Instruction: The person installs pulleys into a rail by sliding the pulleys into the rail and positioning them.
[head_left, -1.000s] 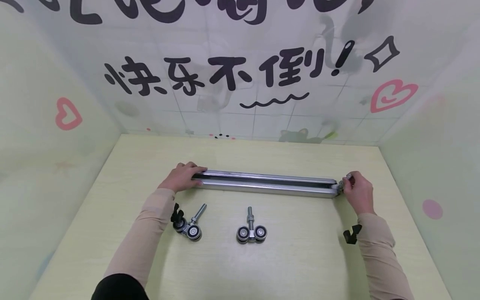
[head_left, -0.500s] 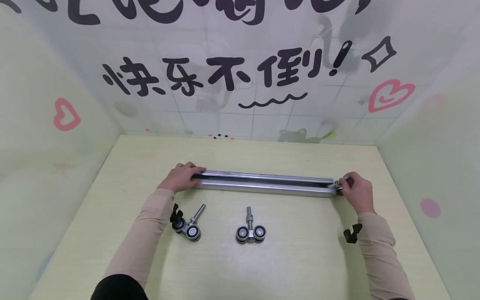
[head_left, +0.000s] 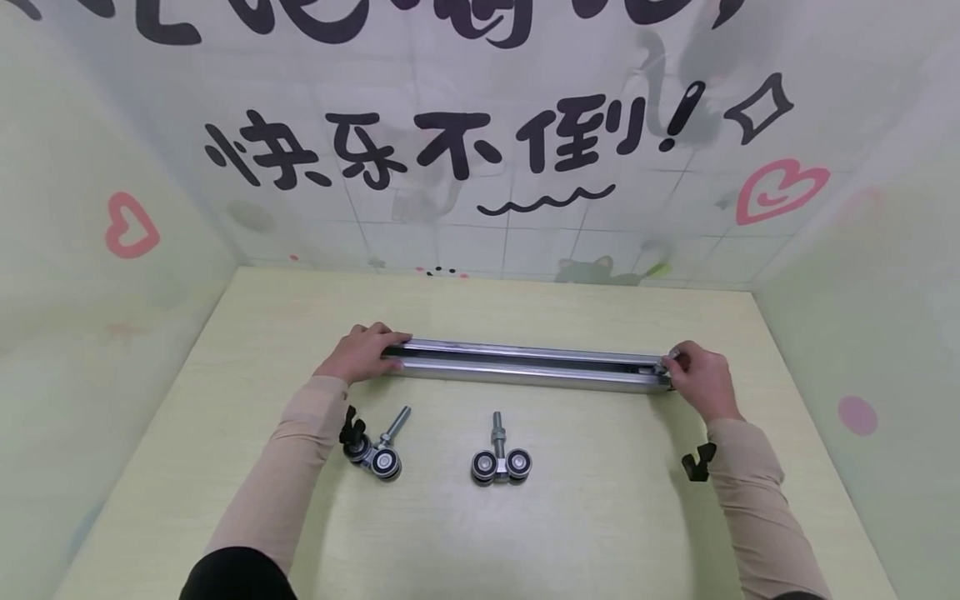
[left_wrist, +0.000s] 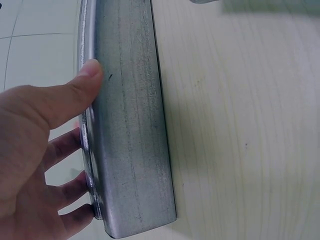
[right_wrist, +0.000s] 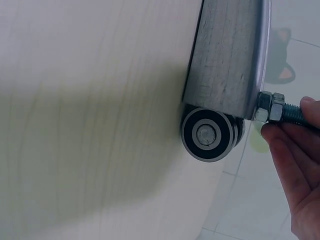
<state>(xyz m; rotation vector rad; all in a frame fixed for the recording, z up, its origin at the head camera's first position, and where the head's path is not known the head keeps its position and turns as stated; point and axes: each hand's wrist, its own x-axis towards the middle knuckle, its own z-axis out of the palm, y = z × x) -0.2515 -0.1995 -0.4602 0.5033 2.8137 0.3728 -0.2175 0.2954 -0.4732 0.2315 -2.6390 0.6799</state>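
Note:
A metal C-channel rail (head_left: 517,375) lies across the table, its slot facing up. My left hand (head_left: 362,354) holds the rail's left end, thumb on the near side and fingers over the far side, as the left wrist view shows. At the other end my right hand (head_left: 703,379) pinches the threaded bolt (right_wrist: 291,114) of a roller trolley. In the right wrist view one pair of its wheels (right_wrist: 207,134) sticks out of the rail's end, while the bolt with its nuts stands above the slot. The trolley's front part is inside the rail.
Two more roller trolleys lie on the table nearer the body: one (head_left: 500,454) in the middle with its bolt pointing away, the other (head_left: 378,450) tilted by the left forearm. Printed wall panels (head_left: 465,242) border the table (head_left: 585,517) at the back and sides.
My right hand has moved left with the trolley, which has slid from outside the rail's right end partly into it. The left hand stays on the rail.

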